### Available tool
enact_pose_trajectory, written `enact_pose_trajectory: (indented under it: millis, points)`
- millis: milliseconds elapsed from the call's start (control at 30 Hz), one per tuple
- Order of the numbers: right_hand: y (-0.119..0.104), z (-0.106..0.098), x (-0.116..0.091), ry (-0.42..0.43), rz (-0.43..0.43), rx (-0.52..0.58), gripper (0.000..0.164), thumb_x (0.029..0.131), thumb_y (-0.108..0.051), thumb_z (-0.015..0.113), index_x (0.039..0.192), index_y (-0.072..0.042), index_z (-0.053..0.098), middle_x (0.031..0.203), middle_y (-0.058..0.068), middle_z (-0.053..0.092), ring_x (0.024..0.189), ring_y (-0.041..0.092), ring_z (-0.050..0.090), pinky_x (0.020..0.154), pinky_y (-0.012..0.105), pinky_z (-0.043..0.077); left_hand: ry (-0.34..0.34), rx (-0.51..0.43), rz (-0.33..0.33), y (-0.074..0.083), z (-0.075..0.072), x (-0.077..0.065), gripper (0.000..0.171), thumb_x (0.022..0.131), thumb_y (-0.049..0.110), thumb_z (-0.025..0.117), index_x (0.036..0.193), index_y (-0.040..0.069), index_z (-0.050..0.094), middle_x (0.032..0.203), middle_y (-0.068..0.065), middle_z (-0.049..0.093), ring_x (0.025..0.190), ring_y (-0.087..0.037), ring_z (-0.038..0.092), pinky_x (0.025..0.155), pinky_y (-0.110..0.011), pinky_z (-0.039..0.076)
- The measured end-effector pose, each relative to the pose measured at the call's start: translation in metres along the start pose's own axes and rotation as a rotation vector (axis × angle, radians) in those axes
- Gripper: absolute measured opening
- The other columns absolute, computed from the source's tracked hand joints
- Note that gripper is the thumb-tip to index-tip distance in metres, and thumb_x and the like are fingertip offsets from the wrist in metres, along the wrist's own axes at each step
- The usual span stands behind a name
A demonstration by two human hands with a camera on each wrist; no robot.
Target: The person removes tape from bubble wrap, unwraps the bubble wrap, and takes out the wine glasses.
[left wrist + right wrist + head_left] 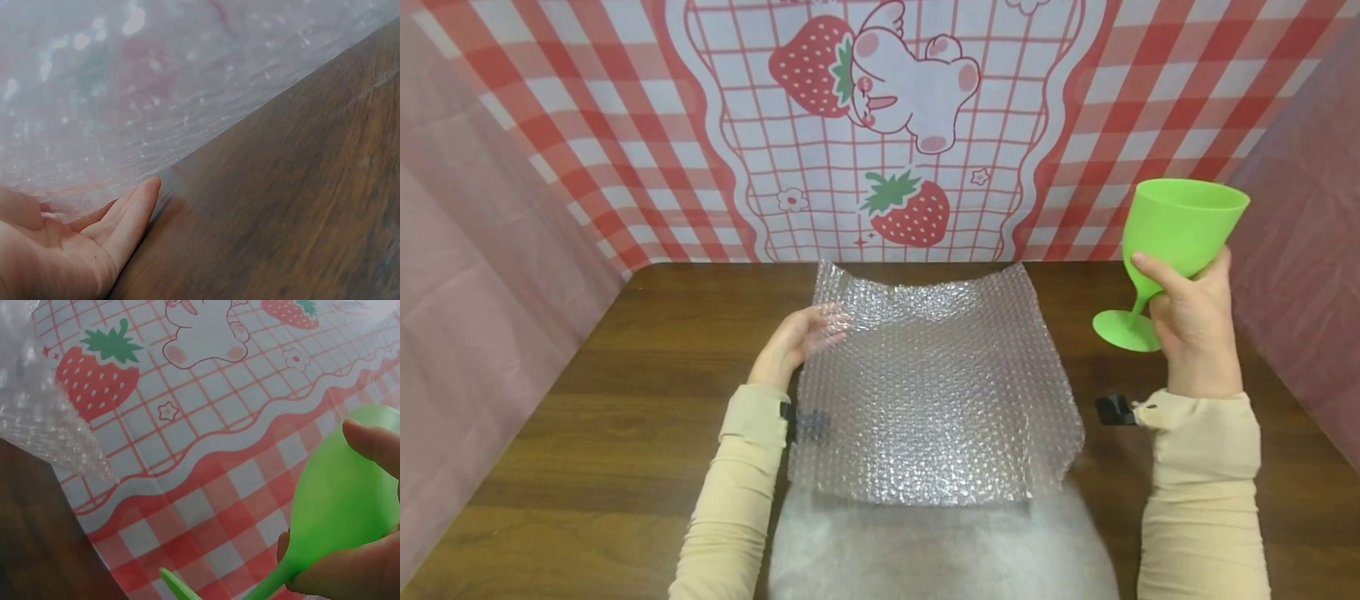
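My right hand (1197, 321) grips a bright green plastic goblet (1183, 229) round the lower bowl, holding it raised at the right, slightly tilted. In the right wrist view, fingers and thumb lie on the goblet (340, 506), and part of its stem and foot shows below. A clear sheet of bubble wrap (925, 392) spreads across the middle, its far corners curling up. Behind its left edge is my left hand (797, 337), the fingertips showing through the plastic. The left wrist view has that hand (81, 250) with fingers fairly straight beneath the bubble wrap (125, 106).
Dark brown wood covers the table (625, 400). At its far edge hangs a red-and-white checked cloth (1075, 167) printed with strawberries, and pink curtains (482, 250) flank both sides. A pale grey rounded surface (940, 550) lies below the wrap's near edge.
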State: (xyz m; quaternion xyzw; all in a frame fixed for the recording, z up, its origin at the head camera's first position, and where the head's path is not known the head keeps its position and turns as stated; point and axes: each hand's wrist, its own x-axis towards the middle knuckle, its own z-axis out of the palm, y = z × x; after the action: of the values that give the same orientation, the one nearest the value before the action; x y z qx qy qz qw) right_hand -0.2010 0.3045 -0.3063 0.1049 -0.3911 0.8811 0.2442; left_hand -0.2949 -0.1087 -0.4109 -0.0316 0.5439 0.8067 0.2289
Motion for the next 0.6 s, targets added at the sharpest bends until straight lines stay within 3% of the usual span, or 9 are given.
enact_pose_trajectory:
  millis: [333, 600]
  points:
    - [0.011, -0.013, 0.001, -0.019, 0.024, -0.083, 0.063, 0.069, 0.033, 0.048, 0.119, -0.005, 0.043, 0.109, 0.013, 0.053, 0.093, 0.021, 0.055, 0.067, 0.027, 0.055, -0.013, 0.027, 0.005, 0.002, 0.005, -0.007, 0.052, 0.088, -0.005, 0.024, 0.14, -0.007, 0.019, 0.143, -0.028, 0.023, 0.116, -0.029, 0.046, 0.106, -0.04, 0.032]
    - [0.016, -0.019, 0.0, 0.024, 0.101, -0.205, 0.061, 0.07, 0.028, 0.052, 0.118, -0.009, 0.041, 0.104, 0.008, 0.053, 0.09, 0.016, 0.054, 0.062, 0.023, 0.053, -0.001, 0.014, -0.005, 0.003, 0.007, -0.008, 0.052, 0.088, -0.005, 0.024, 0.14, -0.006, 0.02, 0.143, -0.027, 0.025, 0.128, -0.033, 0.034, 0.106, -0.039, 0.033]
